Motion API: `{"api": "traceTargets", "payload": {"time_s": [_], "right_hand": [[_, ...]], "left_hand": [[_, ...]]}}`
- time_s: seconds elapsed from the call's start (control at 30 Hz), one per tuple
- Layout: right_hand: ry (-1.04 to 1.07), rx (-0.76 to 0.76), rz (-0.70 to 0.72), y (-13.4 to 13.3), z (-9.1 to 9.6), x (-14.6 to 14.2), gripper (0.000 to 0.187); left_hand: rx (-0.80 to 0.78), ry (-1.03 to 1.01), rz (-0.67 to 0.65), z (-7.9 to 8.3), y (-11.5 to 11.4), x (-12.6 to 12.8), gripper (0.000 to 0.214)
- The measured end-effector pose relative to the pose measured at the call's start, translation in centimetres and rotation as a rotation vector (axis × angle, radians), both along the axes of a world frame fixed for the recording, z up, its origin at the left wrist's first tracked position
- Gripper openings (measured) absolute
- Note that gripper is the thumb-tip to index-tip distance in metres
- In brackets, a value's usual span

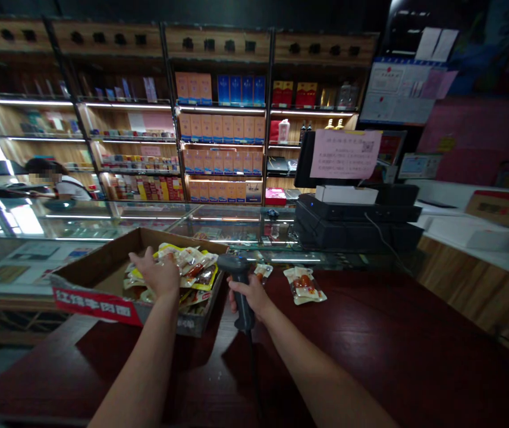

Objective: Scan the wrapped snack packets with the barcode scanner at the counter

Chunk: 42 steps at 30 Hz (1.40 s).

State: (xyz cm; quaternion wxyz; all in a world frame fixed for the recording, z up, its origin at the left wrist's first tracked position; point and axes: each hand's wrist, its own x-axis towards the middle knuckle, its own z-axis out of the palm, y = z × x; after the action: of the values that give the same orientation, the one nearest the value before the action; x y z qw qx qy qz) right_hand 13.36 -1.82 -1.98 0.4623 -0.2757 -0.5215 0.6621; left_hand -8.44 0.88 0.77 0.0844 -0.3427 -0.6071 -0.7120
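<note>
Grey scanner (242, 300) is standing nearly upright in the curled right hand (257, 295); packets (195, 267) are lying beneath the wide-spread left hand (162, 275).

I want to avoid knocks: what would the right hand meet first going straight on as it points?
Probably the box, at its right side, with the scanner leading; if above the rim, the packs. Depth is unclear.

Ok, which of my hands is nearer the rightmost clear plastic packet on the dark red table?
Right. Your right hand, around the dark grey handheld scanner, is left of that packet; your left hand is farther left, over the open brown cardboard box.
</note>
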Motion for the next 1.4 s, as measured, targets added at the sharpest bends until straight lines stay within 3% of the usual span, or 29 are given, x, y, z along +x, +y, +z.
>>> {"api": "traceTargets", "payload": {"time_s": [0.1, 0.2, 0.3, 0.37, 0.5, 0.63, 0.73, 0.83, 0.97, 1.13, 1.27, 1.4], "right_hand": [[0.003, -0.008, -0.06, 0.0, -0.8, 2.8, 0.035], [0.01, -0.024, -0.141, 0.4, -1.8, 6.2, 0.037], [0.008, -0.082, -0.257, 0.9, -3.1, 9.5, 0.041], [0.019, -0.122, -0.307, 1.0, -4.2, 11.3, 0.043], [0.058, -0.165, -0.354, 0.8, -6.1, 13.3, 0.045], [0.08, -0.19, -0.372, 0.7, -7.1, 13.8, 0.045], [0.072, -0.187, -0.369, 0.9, -7.3, 13.7, 0.043], [0.058, -0.17, -0.362, 1.0, -7.2, 13.5, 0.042], [0.048, -0.15, -0.381, 0.9, -7.2, 13.3, 0.041], [0.037, -0.15, -0.406, 0.8, -7.2, 13.4, 0.042], [0.029, -0.149, -0.416, 0.7, -7.2, 13.4, 0.042], [0.01, -0.151, -0.421, 0.8, -7.3, 13.4, 0.041]], "left_hand": [[0.019, 0.214, 0.01, 0.6, -0.7, 2.8, 0.048], [0.039, 0.363, -0.151, 0.0, -0.9, 7.1, 0.04], [-0.049, 0.442, -0.423, -2.7, 0.2, 12.1, 0.031], [-0.176, 0.44, -0.534, -5.3, 1.3, 15.0, 0.033], [-0.5, 0.353, -0.529, -9.8, 4.0, 18.3, 0.046], [-0.712, 0.415, -0.404, -12.4, 5.5, 18.7, 0.053], [-0.798, 0.565, -0.366, -13.2, 5.7, 18.3, 0.04], [-0.849, 0.59, -0.403, -13.4, 5.9, 17.8, 0.026], [-0.795, 0.433, -0.484, -13.2, 6.3, 16.9, 0.017], [-0.598, 0.153, -0.532, -13.0, 6.7, 15.8, 0.034], [-0.54, -0.194, -0.676, -13.0, 6.7, 15.5, 0.038], [-0.485, -0.328, -0.787, -13.1, 6.4, 15.4, 0.036]]}}
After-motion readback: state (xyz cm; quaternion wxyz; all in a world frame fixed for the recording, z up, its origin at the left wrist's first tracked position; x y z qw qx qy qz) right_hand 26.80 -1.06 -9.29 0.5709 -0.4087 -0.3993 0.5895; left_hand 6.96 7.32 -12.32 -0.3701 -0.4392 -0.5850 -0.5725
